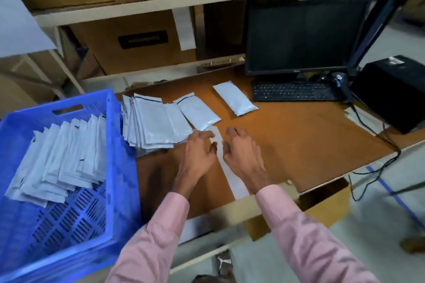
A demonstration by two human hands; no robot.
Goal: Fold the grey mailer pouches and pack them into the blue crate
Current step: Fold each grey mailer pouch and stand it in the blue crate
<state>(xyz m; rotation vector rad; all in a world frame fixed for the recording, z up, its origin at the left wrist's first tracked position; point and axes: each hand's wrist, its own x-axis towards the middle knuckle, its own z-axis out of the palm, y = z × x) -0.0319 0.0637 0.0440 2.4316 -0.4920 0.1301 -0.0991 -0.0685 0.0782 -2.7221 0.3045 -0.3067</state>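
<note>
Item, as I see it: one grey mailer pouch (230,169), folded into a narrow pale strip, flat on the counter (299,140), long axis running away from me. Left hand (199,153) and right hand (242,153) flank it, fingers curled, touching its edges. Unfolded pouch stack (154,122) beside the blue crate (119,167); crate holds folded pouches (59,161) in overlapping rows.
</note>
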